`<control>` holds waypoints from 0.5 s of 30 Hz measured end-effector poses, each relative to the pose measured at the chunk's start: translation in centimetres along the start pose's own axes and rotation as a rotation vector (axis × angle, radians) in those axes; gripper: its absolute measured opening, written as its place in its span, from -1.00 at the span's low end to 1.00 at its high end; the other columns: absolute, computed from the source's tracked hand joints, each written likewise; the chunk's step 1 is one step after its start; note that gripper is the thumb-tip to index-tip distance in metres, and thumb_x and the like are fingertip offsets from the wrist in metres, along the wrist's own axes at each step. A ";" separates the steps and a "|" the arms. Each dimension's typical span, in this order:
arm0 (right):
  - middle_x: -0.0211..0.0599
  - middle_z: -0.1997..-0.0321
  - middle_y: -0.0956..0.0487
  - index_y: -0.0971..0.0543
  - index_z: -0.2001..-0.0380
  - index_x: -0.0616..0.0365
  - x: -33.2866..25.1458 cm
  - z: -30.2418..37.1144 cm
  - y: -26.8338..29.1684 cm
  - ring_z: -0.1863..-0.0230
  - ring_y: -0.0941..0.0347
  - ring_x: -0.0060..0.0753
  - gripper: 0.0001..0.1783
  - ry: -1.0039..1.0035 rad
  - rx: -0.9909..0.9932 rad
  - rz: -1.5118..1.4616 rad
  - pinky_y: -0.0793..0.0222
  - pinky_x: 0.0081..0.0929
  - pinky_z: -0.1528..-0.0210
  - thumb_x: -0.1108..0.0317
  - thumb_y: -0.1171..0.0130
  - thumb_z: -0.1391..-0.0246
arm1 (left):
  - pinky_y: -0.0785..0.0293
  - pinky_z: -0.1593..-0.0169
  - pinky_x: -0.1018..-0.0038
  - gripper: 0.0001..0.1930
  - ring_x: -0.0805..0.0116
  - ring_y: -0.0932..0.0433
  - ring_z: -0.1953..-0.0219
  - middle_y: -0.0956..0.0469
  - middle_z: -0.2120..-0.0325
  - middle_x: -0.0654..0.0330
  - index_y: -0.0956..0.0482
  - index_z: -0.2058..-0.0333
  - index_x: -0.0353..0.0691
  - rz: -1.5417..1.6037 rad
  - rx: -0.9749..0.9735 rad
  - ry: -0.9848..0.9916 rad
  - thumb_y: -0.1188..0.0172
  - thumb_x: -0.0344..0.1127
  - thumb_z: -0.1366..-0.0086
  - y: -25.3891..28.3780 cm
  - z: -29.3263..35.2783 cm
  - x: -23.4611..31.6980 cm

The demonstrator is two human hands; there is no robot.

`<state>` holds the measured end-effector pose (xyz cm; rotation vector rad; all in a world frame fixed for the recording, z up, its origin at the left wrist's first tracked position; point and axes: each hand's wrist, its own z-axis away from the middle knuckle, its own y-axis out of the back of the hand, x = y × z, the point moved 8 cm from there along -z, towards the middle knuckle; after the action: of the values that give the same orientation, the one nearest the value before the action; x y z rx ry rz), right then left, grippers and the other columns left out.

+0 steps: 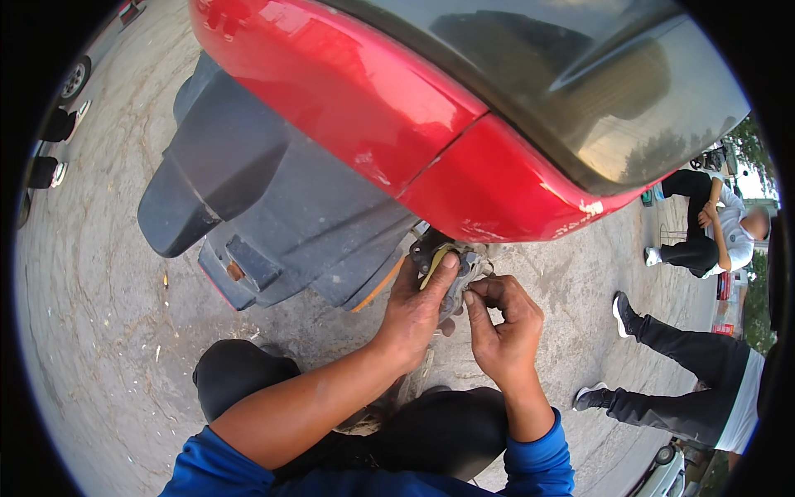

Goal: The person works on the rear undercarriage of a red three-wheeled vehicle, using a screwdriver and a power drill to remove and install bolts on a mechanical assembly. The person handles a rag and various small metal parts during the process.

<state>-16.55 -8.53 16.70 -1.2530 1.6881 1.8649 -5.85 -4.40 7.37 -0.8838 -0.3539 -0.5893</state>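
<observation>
My left hand is wrapped round a greasy metal part, its thumb pressed along a yellowish strip on the black side. The part looks like a mechanical assembly of grey metal, and its exact kind is not plain. My right hand is closed in a pinch at the part's right side, thumb against forefinger. Whatever sits between those fingertips is too small to make out. Both hands are just below the lower edge of a red body panel, beside dark grey plastic cladding.
Tinted glass curves above the red panel. An orange reflector strip edges the cladding on the left. My bent knees are below, over the concrete ground. At right, one person stands and another sits.
</observation>
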 end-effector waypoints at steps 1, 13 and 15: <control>-0.24 0.25 -0.64 -0.60 0.26 0.38 0.2 0.0 0.0 0.27 -0.59 -0.49 -0.92 -0.016 -0.001 -0.020 -0.54 -0.53 0.14 0.57 -0.29 -0.23 | -0.36 0.50 0.59 -0.39 0.60 -0.46 0.31 -0.49 0.20 0.36 -0.36 -0.13 -0.08 0.009 -0.003 0.000 -0.29 0.23 -0.36 0.0 0.0 0.0; -0.26 0.16 -0.57 -0.63 0.06 0.18 2.7 0.5 -0.3 0.26 -0.45 -0.38 -0.69 -0.050 -0.173 -1.299 -0.33 -0.42 0.34 0.28 -0.41 -0.20 | -0.37 0.45 0.43 -0.56 0.47 -0.58 0.38 -0.62 0.29 0.33 -0.52 -0.03 0.00 0.141 -0.089 0.064 -0.12 0.21 -0.47 -1.1 -0.1 0.7; -0.28 0.14 -0.56 -0.67 0.08 0.08 3.5 0.6 -0.4 0.27 -0.43 -0.34 -0.69 -0.109 -0.159 -1.265 -0.30 -0.41 0.37 0.21 -0.44 -0.17 | -0.38 0.42 0.39 -0.54 0.41 -0.58 0.39 -0.63 0.32 0.29 -0.55 -0.01 -0.01 0.151 -0.119 0.096 -0.04 0.24 -0.50 -1.0 -0.2 0.7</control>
<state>-18.45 -8.99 13.75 -1.6363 0.3811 1.1861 -5.96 -5.31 8.23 -0.9839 -0.1649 -0.5151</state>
